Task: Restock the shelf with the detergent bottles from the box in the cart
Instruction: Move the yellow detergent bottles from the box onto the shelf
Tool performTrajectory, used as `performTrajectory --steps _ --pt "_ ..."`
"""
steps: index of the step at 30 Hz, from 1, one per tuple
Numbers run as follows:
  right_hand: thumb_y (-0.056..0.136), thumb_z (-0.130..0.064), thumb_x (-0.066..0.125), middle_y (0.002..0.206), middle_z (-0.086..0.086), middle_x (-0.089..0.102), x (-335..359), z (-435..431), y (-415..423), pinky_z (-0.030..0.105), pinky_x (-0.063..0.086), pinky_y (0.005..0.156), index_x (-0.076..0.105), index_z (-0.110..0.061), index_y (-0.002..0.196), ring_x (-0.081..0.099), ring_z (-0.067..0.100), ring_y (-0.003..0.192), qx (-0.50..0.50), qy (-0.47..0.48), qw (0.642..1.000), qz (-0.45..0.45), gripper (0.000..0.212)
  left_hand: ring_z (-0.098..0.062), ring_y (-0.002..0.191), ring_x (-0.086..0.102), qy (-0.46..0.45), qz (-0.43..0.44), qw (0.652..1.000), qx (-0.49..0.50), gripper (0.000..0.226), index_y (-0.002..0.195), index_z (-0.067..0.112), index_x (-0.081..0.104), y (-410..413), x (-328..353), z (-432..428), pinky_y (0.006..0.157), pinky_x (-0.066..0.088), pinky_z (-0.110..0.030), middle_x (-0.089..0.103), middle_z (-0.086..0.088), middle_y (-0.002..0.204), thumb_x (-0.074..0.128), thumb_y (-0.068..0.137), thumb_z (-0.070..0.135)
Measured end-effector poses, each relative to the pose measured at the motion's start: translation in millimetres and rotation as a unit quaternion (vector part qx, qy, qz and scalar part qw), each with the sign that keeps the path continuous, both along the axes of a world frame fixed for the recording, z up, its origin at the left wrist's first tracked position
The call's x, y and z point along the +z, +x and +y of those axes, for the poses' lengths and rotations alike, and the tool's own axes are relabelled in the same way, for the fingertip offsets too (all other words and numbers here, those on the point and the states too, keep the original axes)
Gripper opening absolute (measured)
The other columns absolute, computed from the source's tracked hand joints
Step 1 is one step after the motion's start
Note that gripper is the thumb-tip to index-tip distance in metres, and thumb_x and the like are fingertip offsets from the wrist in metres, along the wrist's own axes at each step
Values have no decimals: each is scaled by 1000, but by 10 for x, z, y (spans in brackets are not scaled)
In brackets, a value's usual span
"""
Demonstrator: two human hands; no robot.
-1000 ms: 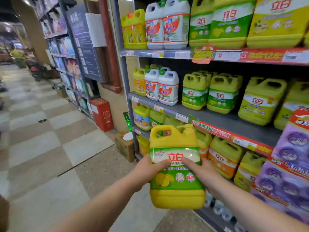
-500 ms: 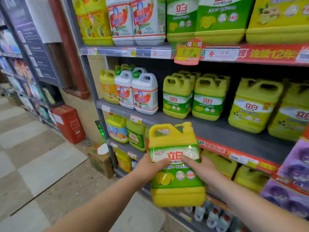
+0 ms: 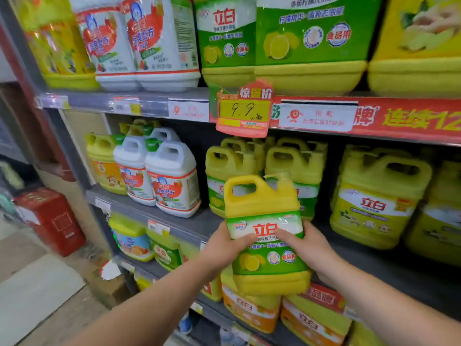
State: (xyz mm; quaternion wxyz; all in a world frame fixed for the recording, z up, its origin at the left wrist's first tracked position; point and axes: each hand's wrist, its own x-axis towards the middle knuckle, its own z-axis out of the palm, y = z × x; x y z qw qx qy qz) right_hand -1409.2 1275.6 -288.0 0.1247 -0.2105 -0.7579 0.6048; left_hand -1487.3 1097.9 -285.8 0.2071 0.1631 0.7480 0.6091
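The bottle I am holding is smooth yellow plastic, slightly shiny, wrapped in a glossy film label. The shelf looks like matt grey painted metal. The white jugs are glossy plastic, and the price tag looks like thin printed paper.

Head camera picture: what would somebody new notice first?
The yellow detergent bottle in the middle, gripped by the left hand and right hand in front of the middle shelf. Above it hangs a red-and-yellow price tag reading 9.9, and matching bottles stand just behind.
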Motion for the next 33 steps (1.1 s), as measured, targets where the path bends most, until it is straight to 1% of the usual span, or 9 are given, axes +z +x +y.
performTrajectory --steps 3,6,12,16,19,22,25,29,33 --pt "73 -34 78 113 4 67 -47 153 -88 40 55 85 56 -19 118 67 20 95 -16 -8 1000 8 52 -18 104 65 -10 14 999 -32 54 122 17 55 -241 36 180 93 52 -40 67 -2 116 79 75 25" --pt "75 -31 77 113 3 66 -79 261 -151 41 54 88 53 -20 119 66 20 97 -52 -7 998 22 51 -16 99 66 -15 41 997 -59 54 119 15 56 -466 101 370 86 54 -32 68 -4 114 81 72 17" --pt "73 -18 79 99 -13 64 -116 358 -289 5 47 61 49 -32 109 59 -6 86 -104 25 992 64 49 -10 91 61 -82 116 985 -98 54 113 15 56 -820 166 615 78 51 -21 66 -3 113 84 67 19" --pt "73 -22 80 98 -17 59 -233 396 -353 11 44 67 46 -34 112 56 -5 86 -118 50 991 28 53 -21 113 56 -177 197 958 -113 63 123 12 51 -941 105 656 93 45 -28 60 -6 123 81 70 28" --pt "73 -23 80 101 -15 59 -290 460 -385 18 44 75 44 -31 116 56 1 89 -124 72 990 8 57 -24 114 52 -165 282 939 -109 71 127 14 46 -1017 165 592 95 43 -32 51 -5 120 80 69 34" --pt "74 -22 79 104 -11 59 -304 485 -413 18 44 77 45 -23 122 57 3 90 -126 99 987 0 59 -30 111 52 -125 445 885 -57 84 131 13 47 -1154 344 448 94 44 -38 51 -10 120 82 61 44" --pt "76 -14 77 93 -18 57 -330 502 -452 3 44 54 45 -19 119 61 -14 70 -128 117 985 8 53 -42 121 46 -164 591 790 17 94 128 10 54 -1444 489 415 100 37 -51 53 -19 125 83 51 56" --pt "77 -12 76 97 -10 59 -321 565 -550 0 42 54 44 -16 119 58 -9 73 -135 139 981 8 52 -33 145 2 -300 592 745 -59 120 150 23 17 -1757 532 448 114 0 -54 19 -8 155 68 54 75" --pt "78 -14 75 102 -3 55 -311 638 -653 -1 41 55 42 -12 125 53 5 82 -145 149 978 7 57 -38 143 13 -297 611 732 -45 122 149 19 23 -1806 427 457 112 6 -59 33 -11 149 72 51 72"
